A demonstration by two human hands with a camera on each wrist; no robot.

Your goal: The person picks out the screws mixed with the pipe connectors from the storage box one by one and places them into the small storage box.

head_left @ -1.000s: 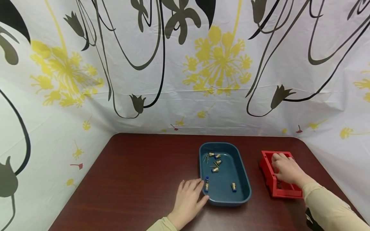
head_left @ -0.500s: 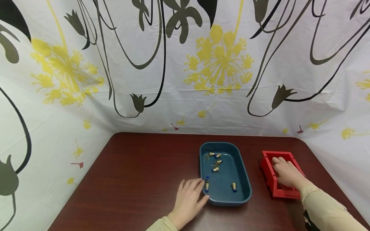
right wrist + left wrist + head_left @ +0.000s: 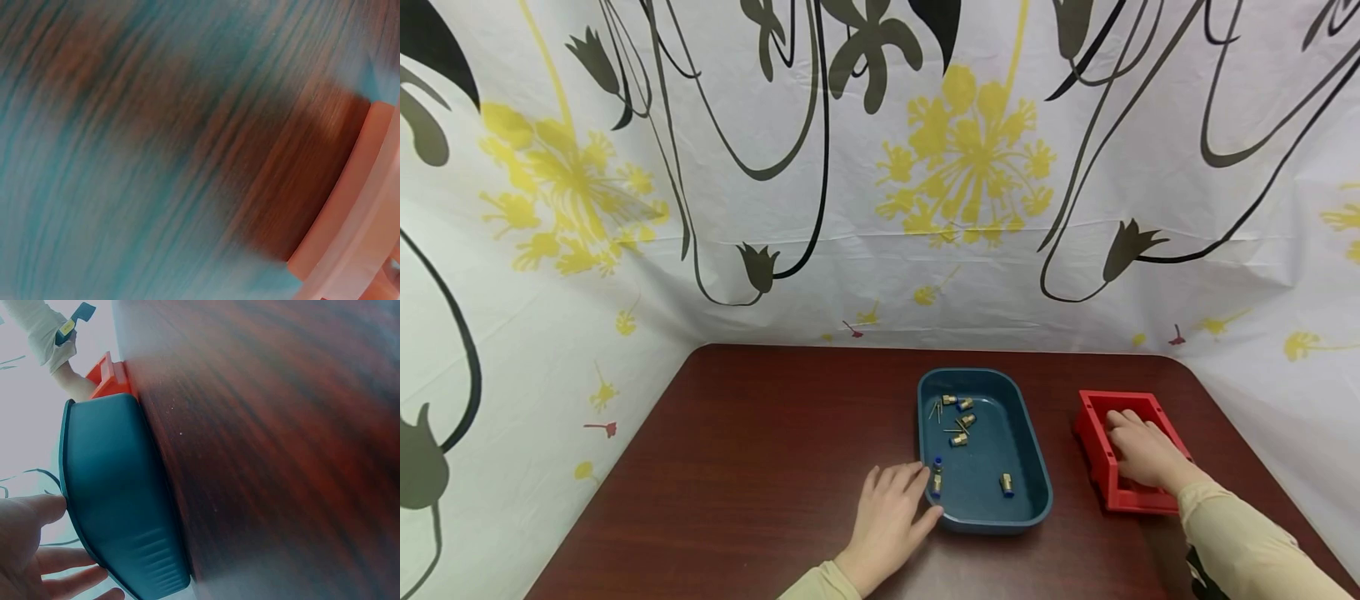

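Slightly lower than a second ago, the right hand (image 3: 1146, 454) reaches into a red box (image 3: 1138, 502) at the right of the tabletop (image 3: 775, 442); its fingertips are hidden, so whether it grips anything cannot be told. Just left sits a blue tray (image 3: 992, 446), whose walls probably keep its small brass-and-blue fittings (image 3: 958, 442) from rolling away. The left hand (image 3: 886, 517) touches the tray's rim with loosely extended fingers, likely steadying it. A yellow label (image 3: 67, 327) at the right sleeve (image 3: 34, 328) is unreadable.
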